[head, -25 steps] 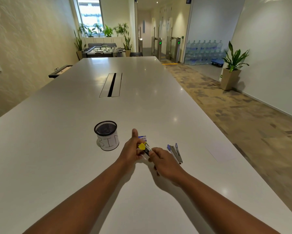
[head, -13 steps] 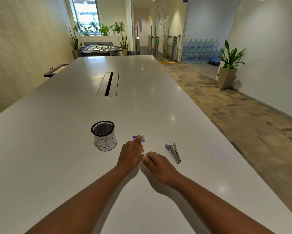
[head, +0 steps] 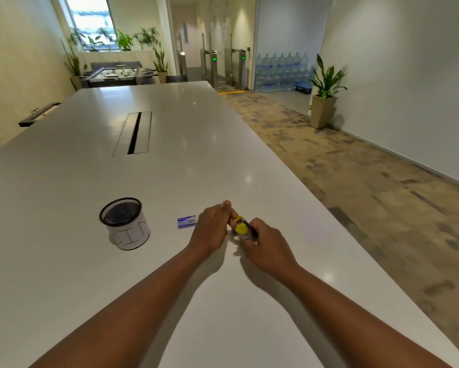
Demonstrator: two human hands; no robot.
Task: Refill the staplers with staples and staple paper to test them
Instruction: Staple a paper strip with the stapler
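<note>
Both hands meet over a small stapler with a yellow end [head: 241,228], held just above the white table [head: 170,181]. My left hand [head: 212,229] grips its far end with curled fingers, thumb pointing away from me. From the near side, my right hand [head: 268,248] grips the dark metal body of the stapler. A small blue staple box [head: 186,222] lies flat just left of my left hand. A faint white sheet of paper [head: 313,227] lies to the right of my hands. The second, blue stapler is hidden from view.
A black mesh cup wrapped in white paper marked BIN [head: 125,223] stands left of the staple box. A cable slot [head: 134,132] runs along the table's middle farther away. The table's right edge drops to carpeted floor, with a potted plant [head: 325,99] by the wall.
Both hands have shifted right, away from the staple box. The stapler's yellow end, covered half a second ago, shows again. The blue stapler is now hidden behind my right hand.
</note>
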